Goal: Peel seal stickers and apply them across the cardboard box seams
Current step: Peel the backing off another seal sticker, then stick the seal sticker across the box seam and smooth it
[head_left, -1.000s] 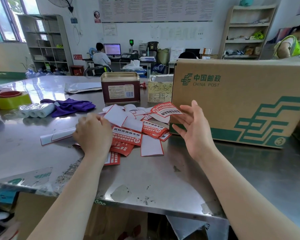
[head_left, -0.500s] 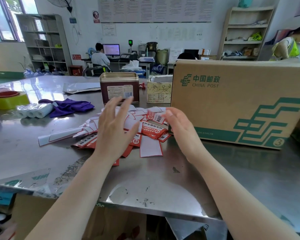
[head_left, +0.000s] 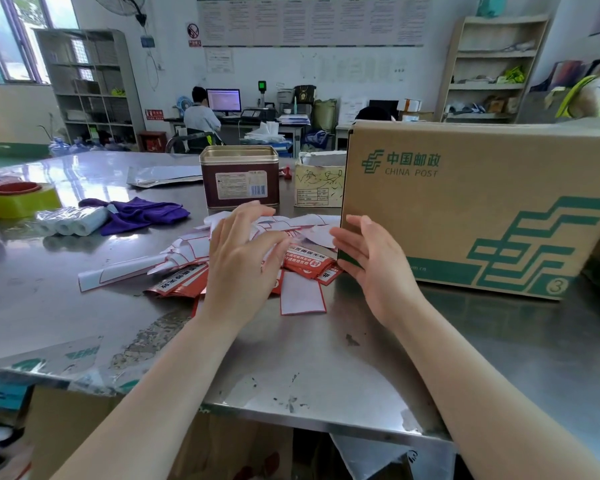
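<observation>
head | both hands' fingers apart over stickers (head_left: 305,259) | box (head_left: 478,206) beside (tin (head_left: 239,176) behind)

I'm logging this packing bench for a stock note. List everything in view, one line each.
cardboard box: one, brown with green print, right on the table
seal stickers: a loose pile, red and white, beside the box
tin: one, dark red, behind the pile
small carton: one, pale, right of the tin
cloth: one, purple, left
paper rolls: wrapped pack, white, beside the cloth
tape roll: one, yellow, far left
table: one, steel
left hand: open, over the pile
right hand: open, at the box's corner
</observation>
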`<action>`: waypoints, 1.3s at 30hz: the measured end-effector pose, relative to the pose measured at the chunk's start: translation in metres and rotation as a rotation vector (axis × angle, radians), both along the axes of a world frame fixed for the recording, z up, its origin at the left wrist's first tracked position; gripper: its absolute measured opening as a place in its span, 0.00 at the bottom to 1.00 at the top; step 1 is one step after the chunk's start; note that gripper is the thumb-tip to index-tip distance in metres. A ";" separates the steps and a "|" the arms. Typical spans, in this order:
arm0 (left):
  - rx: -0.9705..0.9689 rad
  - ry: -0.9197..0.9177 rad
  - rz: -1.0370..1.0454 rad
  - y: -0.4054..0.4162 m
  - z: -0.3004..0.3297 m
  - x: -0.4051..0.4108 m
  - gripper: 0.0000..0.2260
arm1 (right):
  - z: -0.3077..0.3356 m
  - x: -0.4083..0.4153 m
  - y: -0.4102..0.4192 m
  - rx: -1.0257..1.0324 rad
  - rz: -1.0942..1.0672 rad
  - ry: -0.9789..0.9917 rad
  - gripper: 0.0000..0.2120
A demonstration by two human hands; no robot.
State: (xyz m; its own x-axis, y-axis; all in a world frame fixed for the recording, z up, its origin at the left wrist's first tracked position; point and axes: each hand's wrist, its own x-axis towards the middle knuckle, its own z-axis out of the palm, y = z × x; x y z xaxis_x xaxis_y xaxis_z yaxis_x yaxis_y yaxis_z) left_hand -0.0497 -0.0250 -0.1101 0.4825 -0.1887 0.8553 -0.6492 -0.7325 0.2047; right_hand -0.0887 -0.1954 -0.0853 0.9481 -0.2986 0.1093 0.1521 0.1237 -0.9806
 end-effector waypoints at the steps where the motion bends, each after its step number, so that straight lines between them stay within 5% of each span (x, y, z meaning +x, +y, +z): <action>1: -0.068 0.027 0.007 -0.001 0.002 -0.001 0.12 | 0.000 -0.001 -0.002 0.034 -0.028 0.009 0.09; 4: -0.305 0.258 -0.033 -0.002 0.009 -0.004 0.07 | -0.002 -0.001 -0.003 0.041 -0.034 0.063 0.09; 9: -0.948 0.961 -0.429 0.001 0.020 -0.008 0.07 | -0.003 0.002 0.001 0.055 0.116 0.127 0.08; 11: -0.977 1.048 -0.463 0.001 0.021 -0.008 0.14 | -0.007 0.004 -0.001 0.033 0.122 0.134 0.11; 19: -0.806 1.047 -0.352 0.001 0.017 -0.005 0.12 | -0.012 0.004 -0.006 0.011 0.031 0.112 0.03; 23: -0.766 0.894 -0.302 -0.001 0.017 -0.008 0.01 | -0.008 -0.001 -0.005 -0.025 -0.026 0.079 0.05; 32: -0.445 0.520 0.036 -0.023 0.042 0.000 0.10 | 0.034 -0.018 -0.009 -0.619 -0.201 -0.155 0.05; 39: -0.455 0.263 -0.024 -0.085 0.127 -0.010 0.12 | 0.120 -0.028 -0.048 -0.612 -0.405 -0.360 0.05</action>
State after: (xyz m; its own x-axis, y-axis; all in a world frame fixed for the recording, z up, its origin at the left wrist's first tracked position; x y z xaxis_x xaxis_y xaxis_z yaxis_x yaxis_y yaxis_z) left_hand -0.0598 -0.1098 0.0171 0.6919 0.1603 0.7040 -0.5488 -0.5168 0.6570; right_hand -0.1171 -0.2439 0.0350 0.6550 -0.3994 0.6415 0.3889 -0.5497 -0.7393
